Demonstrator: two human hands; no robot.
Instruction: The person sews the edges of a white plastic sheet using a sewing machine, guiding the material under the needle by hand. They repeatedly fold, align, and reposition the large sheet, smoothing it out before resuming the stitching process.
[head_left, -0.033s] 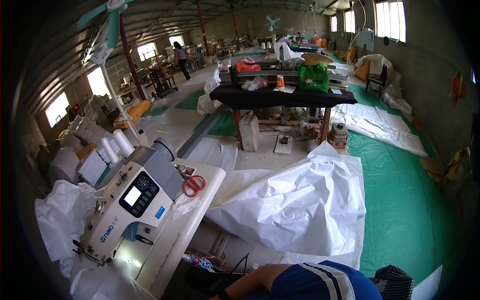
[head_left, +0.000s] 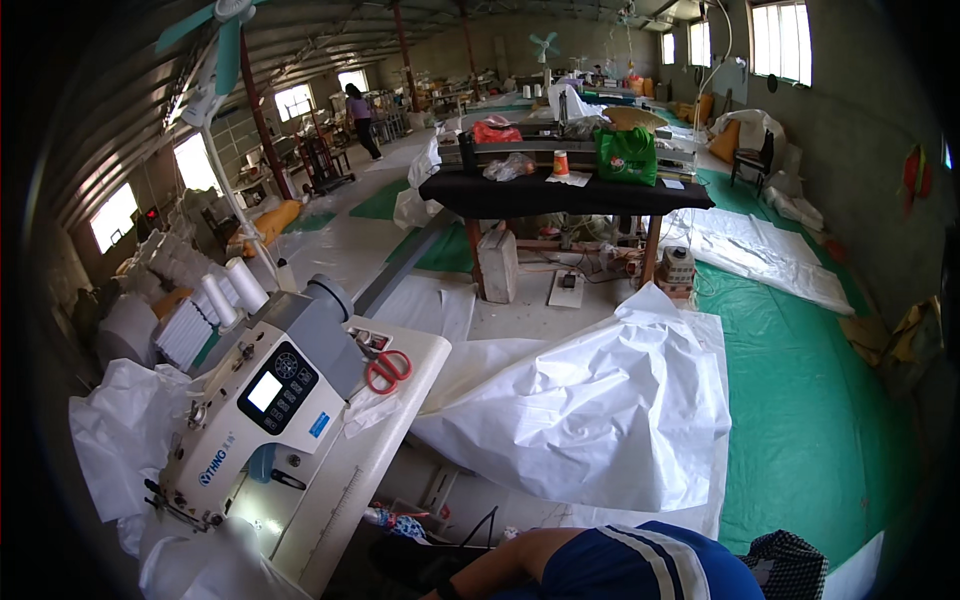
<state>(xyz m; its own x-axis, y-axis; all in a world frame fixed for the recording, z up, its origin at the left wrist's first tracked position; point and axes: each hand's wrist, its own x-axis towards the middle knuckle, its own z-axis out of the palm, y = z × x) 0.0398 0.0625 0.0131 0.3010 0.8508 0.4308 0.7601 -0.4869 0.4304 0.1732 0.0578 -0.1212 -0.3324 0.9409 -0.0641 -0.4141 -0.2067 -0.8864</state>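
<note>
Neither of my hands shows in the head view. My right arm, in a blue sleeve (head_left: pixel 640 565) with pale stripes, reaches left along the lower edge. A dark band (head_left: pixel 447 591) sits at its wrist, and the hand lies below the picture. On the left stands a white and grey sewing machine (head_left: pixel 235 430) with its screen and work light lit. White sheet material (head_left: pixel 205 570) bunches below its needle area, partly under a pale blur. Red-handled scissors (head_left: pixel 388 372) rest on the machine table (head_left: pixel 335 510), beside a white scrap (head_left: pixel 370 412).
A large crumpled white sheet (head_left: pixel 600 420) spreads over the floor beside a green floor covering (head_left: pixel 800 400). Beyond it stands a black-covered table (head_left: pixel 540 196) with a green bag (head_left: pixel 627 156) and a paper cup (head_left: pixel 560 162). Thread cones (head_left: pixel 245 285) stand behind the machine. A person (head_left: pixel 362 120) is far back.
</note>
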